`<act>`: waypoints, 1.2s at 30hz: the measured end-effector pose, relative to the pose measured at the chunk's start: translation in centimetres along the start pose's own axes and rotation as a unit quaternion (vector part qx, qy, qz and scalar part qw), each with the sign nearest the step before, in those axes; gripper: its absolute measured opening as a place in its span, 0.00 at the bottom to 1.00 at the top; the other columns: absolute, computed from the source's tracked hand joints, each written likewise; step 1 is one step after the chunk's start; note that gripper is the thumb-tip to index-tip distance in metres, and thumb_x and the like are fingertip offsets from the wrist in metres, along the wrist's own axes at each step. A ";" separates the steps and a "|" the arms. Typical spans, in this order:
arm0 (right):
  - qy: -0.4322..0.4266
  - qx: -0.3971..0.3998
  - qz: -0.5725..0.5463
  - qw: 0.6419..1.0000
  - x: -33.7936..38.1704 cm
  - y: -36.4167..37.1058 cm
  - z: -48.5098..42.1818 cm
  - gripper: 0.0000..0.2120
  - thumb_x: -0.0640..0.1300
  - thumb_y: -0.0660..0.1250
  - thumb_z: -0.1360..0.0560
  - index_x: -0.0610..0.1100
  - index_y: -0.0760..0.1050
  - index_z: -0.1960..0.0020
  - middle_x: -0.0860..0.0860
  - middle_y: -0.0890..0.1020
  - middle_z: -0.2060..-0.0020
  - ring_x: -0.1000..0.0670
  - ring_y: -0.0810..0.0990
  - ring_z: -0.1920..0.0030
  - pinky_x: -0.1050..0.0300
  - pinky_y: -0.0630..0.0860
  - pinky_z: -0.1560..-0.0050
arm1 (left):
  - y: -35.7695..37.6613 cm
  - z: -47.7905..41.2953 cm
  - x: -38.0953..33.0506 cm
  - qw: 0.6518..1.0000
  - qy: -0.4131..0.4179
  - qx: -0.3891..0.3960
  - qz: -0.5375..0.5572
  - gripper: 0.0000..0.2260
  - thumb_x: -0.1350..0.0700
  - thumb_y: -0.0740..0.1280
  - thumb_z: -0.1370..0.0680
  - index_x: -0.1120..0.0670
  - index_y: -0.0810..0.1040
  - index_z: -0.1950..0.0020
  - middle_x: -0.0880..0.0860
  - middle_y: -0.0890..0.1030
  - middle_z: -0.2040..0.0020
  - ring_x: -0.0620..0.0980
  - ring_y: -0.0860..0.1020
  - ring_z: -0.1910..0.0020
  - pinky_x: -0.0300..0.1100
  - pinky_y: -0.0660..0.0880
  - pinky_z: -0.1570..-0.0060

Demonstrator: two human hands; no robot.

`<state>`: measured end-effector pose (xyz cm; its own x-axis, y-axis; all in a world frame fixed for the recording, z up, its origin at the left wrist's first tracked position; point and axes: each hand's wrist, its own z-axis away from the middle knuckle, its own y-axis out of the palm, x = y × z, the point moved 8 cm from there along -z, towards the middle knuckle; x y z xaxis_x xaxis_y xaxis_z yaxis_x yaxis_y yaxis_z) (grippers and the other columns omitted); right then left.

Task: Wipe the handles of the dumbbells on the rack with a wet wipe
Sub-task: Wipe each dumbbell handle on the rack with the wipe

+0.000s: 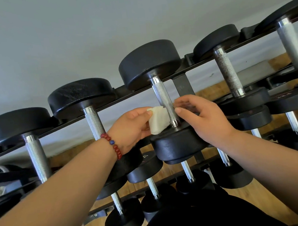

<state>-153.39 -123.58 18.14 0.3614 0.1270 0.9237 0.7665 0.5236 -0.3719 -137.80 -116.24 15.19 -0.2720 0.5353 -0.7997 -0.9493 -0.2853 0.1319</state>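
Wet wipe (159, 120), folded, sits against the left side of the knurled handle (163, 96) of the middle dumbbell (150, 62) on the top tier of the rack (183, 85), pinched in the curled fingers (142, 113) of the left hand (133, 127). On the handle's other side the right hand (203, 119) has its fingers loosely bent, a fingertip (178, 110) touching the steel; whether they grip anything cannot be told

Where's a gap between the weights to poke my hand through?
Two gaps: between the far-left handle and the next handle; between the rusty handle and the far-right handle. Crowded round the middle handle: left hand with wipe, right hand and a bracket.
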 end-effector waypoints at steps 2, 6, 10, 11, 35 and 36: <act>0.007 0.037 -0.011 0.999 0.6 0.3 0.0 0.15 0.59 0.67 0.28 0.62 0.72 0.42 0.64 0.78 0.46 0.62 0.75 0.41 0.59 0.73 0.39 | 0.1 0.7 -0.6 0.997 0.036 -0.019 -0.064 0.11 0.58 0.58 0.17 0.55 0.79 0.41 0.58 0.81 0.43 0.55 0.80 0.44 0.49 0.77 0.41; 0.048 0.102 -0.051 0.992 1.0 0.6 -0.2 0.25 0.56 0.69 0.29 0.60 0.69 0.33 0.64 0.80 0.45 0.64 0.75 0.41 0.65 0.68 0.38 | 0.6 2.3 -1.7 0.993 0.086 -0.046 -0.071 0.10 0.57 0.61 0.18 0.52 0.81 0.42 0.54 0.84 0.46 0.53 0.81 0.45 0.48 0.76 0.41; 0.016 0.126 -0.023 0.992 2.5 0.6 -0.1 0.13 0.50 0.75 0.31 0.52 0.80 0.48 0.57 0.83 0.53 0.62 0.80 0.51 0.61 0.76 0.48 | 1.1 3.2 -2.1 0.987 0.130 -0.070 -0.066 0.08 0.57 0.65 0.21 0.48 0.83 0.48 0.51 0.85 0.50 0.50 0.82 0.49 0.48 0.78 0.47; 0.007 0.123 -0.027 0.992 3.0 0.5 0.1 0.08 0.48 0.75 0.30 0.50 0.79 0.52 0.55 0.83 0.55 0.61 0.80 0.55 0.63 0.76 0.52 | 1.1 3.4 -2.1 0.985 0.137 -0.083 -0.058 0.07 0.57 0.66 0.21 0.48 0.82 0.48 0.51 0.85 0.51 0.50 0.82 0.50 0.47 0.78 0.48; -0.448 -0.021 0.417 0.790 1.2 3.3 10.2 0.19 0.36 0.58 0.20 0.40 0.70 0.30 0.43 0.71 0.30 0.43 0.65 0.28 0.45 0.65 0.28 | 3.0 5.3 3.6 0.966 0.153 -0.080 -0.191 0.16 0.52 0.52 0.16 0.46 0.77 0.36 0.44 0.78 0.43 0.34 0.75 0.46 0.22 0.71 0.52; -0.427 -0.044 0.410 0.804 1.3 2.5 9.8 0.20 0.36 0.60 0.22 0.40 0.68 0.30 0.43 0.71 0.31 0.43 0.65 0.28 0.44 0.67 0.30 | 3.0 5.3 3.6 0.966 0.151 -0.081 -0.193 0.16 0.51 0.52 0.16 0.46 0.77 0.37 0.43 0.78 0.43 0.33 0.75 0.47 0.22 0.70 0.52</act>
<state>-156.17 -113.84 19.32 0.2962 0.9521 0.0758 0.5042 -0.0885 -0.8590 -142.41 -110.97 15.81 0.1778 0.3779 -0.9086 -0.9272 -0.2448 -0.2833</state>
